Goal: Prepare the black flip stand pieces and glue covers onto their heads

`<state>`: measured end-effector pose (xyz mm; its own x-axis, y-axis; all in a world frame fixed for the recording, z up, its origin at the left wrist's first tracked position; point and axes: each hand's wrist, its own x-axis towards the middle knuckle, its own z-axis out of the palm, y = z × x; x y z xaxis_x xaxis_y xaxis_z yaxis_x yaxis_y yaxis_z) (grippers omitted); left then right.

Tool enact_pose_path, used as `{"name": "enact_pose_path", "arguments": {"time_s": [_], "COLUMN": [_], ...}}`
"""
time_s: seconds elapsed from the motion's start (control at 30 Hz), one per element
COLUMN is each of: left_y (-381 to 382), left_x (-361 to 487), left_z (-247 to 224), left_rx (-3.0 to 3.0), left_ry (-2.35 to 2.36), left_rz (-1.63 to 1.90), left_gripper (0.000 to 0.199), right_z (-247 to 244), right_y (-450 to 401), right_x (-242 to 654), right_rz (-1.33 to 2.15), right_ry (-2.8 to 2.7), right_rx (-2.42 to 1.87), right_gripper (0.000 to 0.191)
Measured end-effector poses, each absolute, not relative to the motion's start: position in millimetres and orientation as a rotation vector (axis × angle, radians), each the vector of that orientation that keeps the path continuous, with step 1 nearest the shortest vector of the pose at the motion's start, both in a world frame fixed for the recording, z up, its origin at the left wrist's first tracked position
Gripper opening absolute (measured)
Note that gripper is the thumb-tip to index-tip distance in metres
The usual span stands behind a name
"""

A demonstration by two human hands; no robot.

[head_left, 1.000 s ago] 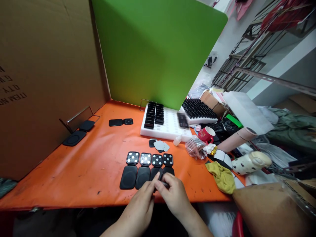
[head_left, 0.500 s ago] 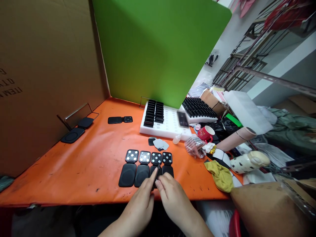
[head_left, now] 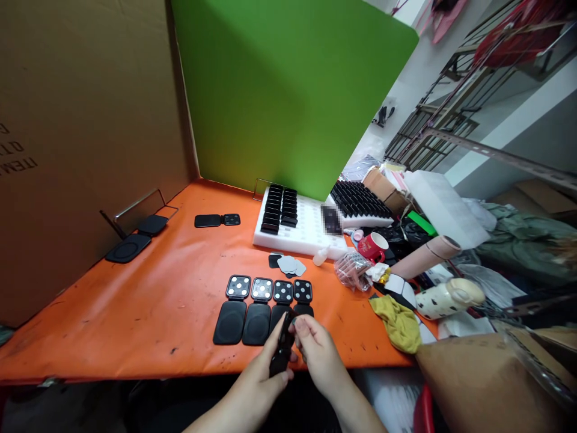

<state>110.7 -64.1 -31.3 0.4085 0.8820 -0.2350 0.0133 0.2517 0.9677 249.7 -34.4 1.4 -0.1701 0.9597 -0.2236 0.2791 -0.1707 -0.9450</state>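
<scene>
Four black hinged units (head_left: pixel 252 304) lie side by side on the orange table (head_left: pixel 171 300), each with a square dotted top and a rounded black pad below. My left hand (head_left: pixel 259 376) holds a flat black piece (head_left: pixel 282 346) tilted up on its edge, just in front of the third and fourth units. The fingertips of my right hand (head_left: pixel 318 352) pinch the upper end of that piece. Both hands are at the table's near edge.
A white foam tray (head_left: pixel 306 234) with black parts stands behind the row, with grey round pads (head_left: pixel 291 264) in front of it. A red mug (head_left: pixel 374 245), yellow cloth (head_left: pixel 399 322) and clutter fill the right. Cardboard wall (head_left: pixel 81 120) and green board (head_left: pixel 279 90) close the left and back.
The black piece has been lifted off the table into my left hand and tipped on edge. Both hands drew slightly back toward me.
</scene>
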Motion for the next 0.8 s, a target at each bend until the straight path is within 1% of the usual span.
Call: {"name": "enact_pose_path", "arguments": {"time_s": [0.13, 0.27, 0.33, 0.47, 0.53, 0.63, 0.7, 0.8], "left_y": [-64.6, -64.9, -65.8, -68.2, -68.2, -64.5, -59.9, -53.0], "left_x": [102.5, 99.0, 99.2, 100.1, 101.0, 102.8, 103.6, 102.0], "left_z": [-31.9, -37.9, -39.3, -36.2, -33.9, -31.7, -30.5, -27.5], "left_rx": [1.570, 1.790, 1.848, 1.864, 1.848, 1.756, 1.639, 1.497], "left_ry": [1.145, 1.207, 1.210, 1.218, 1.200, 1.179, 1.196, 1.227], "left_rz": [0.666, 0.615, 0.571, 0.451, 0.448, 0.517, 0.588, 0.699], "left_gripper": [0.077, 0.075, 0.071, 0.064, 0.062, 0.054, 0.048, 0.042], "right_z": [13.4, 21.2, 17.7, 3.9, -0.2, -0.7, 0.1, -0.2], "right_y": [-33.8, -37.4, -38.3, -38.6, -39.4, -41.6, -42.9, -44.4], "right_x": [256.9, 261.9, 263.5, 265.2, 264.5, 261.5, 258.9, 256.0], "right_rz": [1.056, 0.924, 0.979, 1.221, 1.257, 1.292, 1.429, 1.603], "right_ry": [-1.773, -1.962, -1.929, -1.691, -1.608, -1.529, -1.435, -1.241], "right_rx": [-1.549, -1.602, -1.608, -1.550, -1.518, -1.433, -1.314, -1.214], "right_gripper": [0.037, 0.029, 0.028, 0.034, 0.037, 0.038, 0.039, 0.042]}}
